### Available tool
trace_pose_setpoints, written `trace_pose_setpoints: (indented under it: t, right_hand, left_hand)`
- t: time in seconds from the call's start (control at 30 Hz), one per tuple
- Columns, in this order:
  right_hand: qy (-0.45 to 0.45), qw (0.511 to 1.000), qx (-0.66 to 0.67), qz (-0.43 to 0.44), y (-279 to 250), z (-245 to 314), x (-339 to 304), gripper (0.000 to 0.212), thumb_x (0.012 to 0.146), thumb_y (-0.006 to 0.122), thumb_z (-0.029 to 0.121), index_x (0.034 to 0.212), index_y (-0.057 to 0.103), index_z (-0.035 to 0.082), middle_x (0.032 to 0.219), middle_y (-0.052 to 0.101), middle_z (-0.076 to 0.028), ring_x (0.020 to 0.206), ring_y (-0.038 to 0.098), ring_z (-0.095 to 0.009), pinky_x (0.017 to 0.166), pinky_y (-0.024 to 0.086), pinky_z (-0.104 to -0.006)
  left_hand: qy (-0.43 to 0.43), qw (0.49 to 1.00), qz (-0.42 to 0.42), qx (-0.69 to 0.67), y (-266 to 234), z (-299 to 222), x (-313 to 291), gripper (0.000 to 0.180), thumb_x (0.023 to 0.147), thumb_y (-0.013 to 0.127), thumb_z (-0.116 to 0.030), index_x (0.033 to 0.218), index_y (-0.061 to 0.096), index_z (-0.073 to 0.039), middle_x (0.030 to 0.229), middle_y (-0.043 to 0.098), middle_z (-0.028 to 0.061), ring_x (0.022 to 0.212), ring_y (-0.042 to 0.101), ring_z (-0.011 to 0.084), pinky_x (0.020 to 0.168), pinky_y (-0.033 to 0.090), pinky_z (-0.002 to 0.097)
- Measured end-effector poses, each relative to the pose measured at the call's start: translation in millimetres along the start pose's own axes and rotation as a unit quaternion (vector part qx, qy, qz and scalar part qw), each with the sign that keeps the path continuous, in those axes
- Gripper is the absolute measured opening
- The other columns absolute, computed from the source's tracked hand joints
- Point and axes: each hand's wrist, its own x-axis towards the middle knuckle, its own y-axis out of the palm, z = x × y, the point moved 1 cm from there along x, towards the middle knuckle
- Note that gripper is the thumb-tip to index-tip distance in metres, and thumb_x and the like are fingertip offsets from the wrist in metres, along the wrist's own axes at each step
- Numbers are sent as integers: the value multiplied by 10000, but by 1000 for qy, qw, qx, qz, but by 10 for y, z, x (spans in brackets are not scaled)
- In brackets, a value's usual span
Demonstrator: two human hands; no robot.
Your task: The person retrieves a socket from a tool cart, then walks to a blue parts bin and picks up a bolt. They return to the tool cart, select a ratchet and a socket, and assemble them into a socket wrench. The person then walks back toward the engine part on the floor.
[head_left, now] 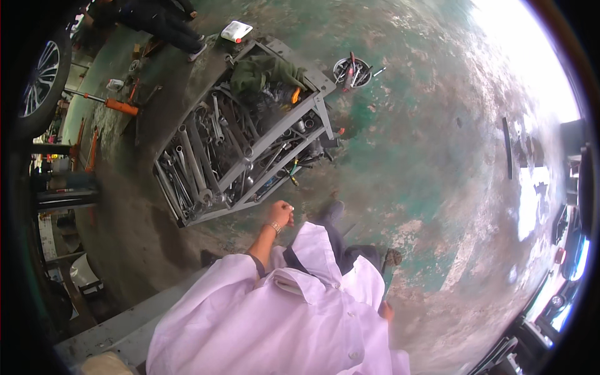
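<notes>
Green-painted concrete floor point(400, 125), worn to grey and brown patches, glare at upper right; car wheel point(39, 78) at far left; metal tool cart point(240, 134) packed with wrenches point(190, 162), green cloth point(262, 72) on its far end; round tin of tools point(352, 70) beyond it; left hand point(281, 214) curled loosely shut, holding nothing visible, just beside the cart's near edge; right hand point(387, 310) mostly hidden behind pale shirt point(275, 319), grip cannot be told.

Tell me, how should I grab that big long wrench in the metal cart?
Grip the wrench round the middle of its long straight shaft, coming down from above. It lies flat in the open-topped cart, with other tools packed close beside it, so the sides are blocked. The left hand is nearest, at the cart's edge.
</notes>
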Motion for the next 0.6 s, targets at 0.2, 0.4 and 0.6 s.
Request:
trace_pose_setpoints:
  t: [0.2,0.4,0.6]
  right_hand:
    - [10,988,150,26,-297,1442,226,183,824,513,176,802,590,12,712,591,-88,651,598,-204,544,487,-334]
    - [-122,982,-54,134,-771,2509,1078,239,832,506,176,985,567,1,823,593,-90,685,599,-179,560,512,-310]
    - [7,977,45,210,-1575,3816,2678,242,844,552,201,1030,561,45,896,613,-113,694,601,-194,550,504,-317]
  left_hand:
    - [-59,994,-74,-46,-131,107,108,121,858,534,-99,842,545,21,633,568,103,491,592,209,435,546,375]
    - [-113,962,-176,-176,141,585,-51,143,874,521,-118,818,523,13,633,548,103,503,570,205,460,553,403]
    - [-162,913,-255,-275,1249,959,-848,100,838,539,-74,830,575,20,660,600,136,507,603,225,434,536,366]
